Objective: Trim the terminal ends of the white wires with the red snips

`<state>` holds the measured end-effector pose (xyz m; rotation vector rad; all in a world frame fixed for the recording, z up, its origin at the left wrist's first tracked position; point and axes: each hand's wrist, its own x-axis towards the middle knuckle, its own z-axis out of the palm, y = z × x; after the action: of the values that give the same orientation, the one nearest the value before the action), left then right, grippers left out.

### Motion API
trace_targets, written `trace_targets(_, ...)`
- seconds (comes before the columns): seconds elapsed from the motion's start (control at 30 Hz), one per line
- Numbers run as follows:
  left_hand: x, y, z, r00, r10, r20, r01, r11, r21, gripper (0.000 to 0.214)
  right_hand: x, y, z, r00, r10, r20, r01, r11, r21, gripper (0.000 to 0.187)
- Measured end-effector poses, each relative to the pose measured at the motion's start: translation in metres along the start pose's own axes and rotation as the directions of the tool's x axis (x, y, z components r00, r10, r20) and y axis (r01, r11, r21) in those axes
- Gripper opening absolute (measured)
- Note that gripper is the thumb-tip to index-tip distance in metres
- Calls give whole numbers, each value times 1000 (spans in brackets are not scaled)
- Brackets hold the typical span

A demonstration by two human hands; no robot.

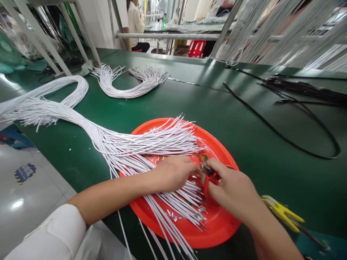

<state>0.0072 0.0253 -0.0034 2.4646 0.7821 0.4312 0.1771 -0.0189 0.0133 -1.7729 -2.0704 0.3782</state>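
My right hand (230, 187) grips red-handled scissors (210, 184), their short metal blades pointing toward my left hand. My left hand (176, 173) is closed in a pinch over a bundle of white wires (151, 144), its fingertips close to the blades. It seems to pinch a wire end, though the fingers and blur partly hide it. The wires fan out across a round red tray (219, 231), some above my left hand and others below it. Small shiny scraps (173, 216) lie in the tray among the lower wire ends.
More white wire bundles (130, 92) lie on the green table (189, 97). Black cables (298, 90) curl at the right. Yellow-handled pliers (283, 213) rest near my right forearm. Wires hang from a rack at the upper right. A person (135, 23) sits beyond the table.
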Motion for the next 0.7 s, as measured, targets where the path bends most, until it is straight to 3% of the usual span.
trace_targets(0.13,0,0,-2,994,110,23,-110,994,-12,27,3,2,-8,977,85,194,-152,919,364,11)
trace_targets(0.23,1,2,-5,993,118,24,-117,991,-61,27,6,3,-11,969,94,227,-206,818,538,29)
trace_targets(0.33,1,2,-7,993,119,27,-116,991,-73,27,7,3,-11,965,117,236,-235,789,567,37)
trace_targets(0.5,1,3,-8,994,105,31,-102,991,-84,25,6,4,-12,958,116,263,-261,735,626,36)
trace_targets(0.7,2,7,-8,982,149,-117,-168,971,-173,25,4,2,-9,907,252,339,-418,435,798,43)
